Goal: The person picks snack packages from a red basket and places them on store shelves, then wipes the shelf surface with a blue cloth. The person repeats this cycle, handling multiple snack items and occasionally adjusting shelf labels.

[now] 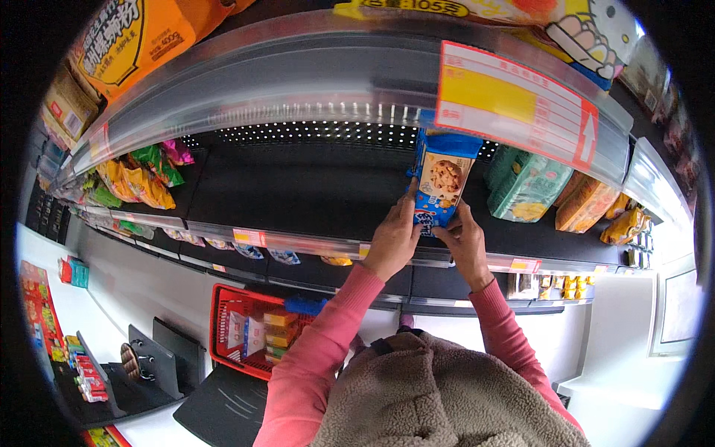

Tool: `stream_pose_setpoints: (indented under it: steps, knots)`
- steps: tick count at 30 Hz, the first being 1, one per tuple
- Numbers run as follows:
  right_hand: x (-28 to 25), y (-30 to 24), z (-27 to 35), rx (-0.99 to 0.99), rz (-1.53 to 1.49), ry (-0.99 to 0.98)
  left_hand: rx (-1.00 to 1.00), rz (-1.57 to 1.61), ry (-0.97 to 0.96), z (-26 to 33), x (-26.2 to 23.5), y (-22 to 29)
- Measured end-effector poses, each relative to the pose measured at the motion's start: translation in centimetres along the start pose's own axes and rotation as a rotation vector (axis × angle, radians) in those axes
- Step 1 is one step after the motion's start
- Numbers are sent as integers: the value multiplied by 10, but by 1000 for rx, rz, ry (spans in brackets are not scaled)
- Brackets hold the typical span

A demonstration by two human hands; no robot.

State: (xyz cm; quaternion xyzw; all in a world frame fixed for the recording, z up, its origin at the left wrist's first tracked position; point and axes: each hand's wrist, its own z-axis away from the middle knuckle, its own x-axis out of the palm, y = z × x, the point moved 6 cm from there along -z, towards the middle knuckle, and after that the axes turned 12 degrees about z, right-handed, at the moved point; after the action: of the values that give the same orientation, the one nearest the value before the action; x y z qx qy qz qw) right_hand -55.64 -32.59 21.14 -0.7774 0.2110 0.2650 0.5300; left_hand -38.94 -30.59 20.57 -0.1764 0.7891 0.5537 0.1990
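A blue package of cookies (445, 179), with a picture of a chocolate chip cookie on its front, stands on the black middle shelf (298, 186). My left hand (395, 238) grips its lower left side. On its lower right side, the fingers of my right hand (467, 242) close against the package. More blue packaging shows behind it, partly hidden by the front one. Just right of my right hand stand teal packages (525, 186) on the same shelf.
Overhanging the package is the upper shelf's clear edge with a red and yellow price tag (514, 100). Orange packages (588, 203) sit at the right. Colourful snack bags (138, 182) lie at the left. A red basket (223, 298) holding several boxes rests below, beside dark panels (223, 406).
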Motion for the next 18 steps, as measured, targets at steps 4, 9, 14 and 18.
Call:
stream_pose_setpoints:
  steps: [4,9,14,18]
  knots:
    - [2,2,-2,47,-8,-48,63,42,46,-4,1,0]
    - [2,3,-4,37,18,-39,138,43,87,-7,2,0]
    - [4,8,-6,57,9,-39,146,70,97,-9,4,-5]
    - [6,13,-6,59,37,-27,152,55,116,-11,6,-9]
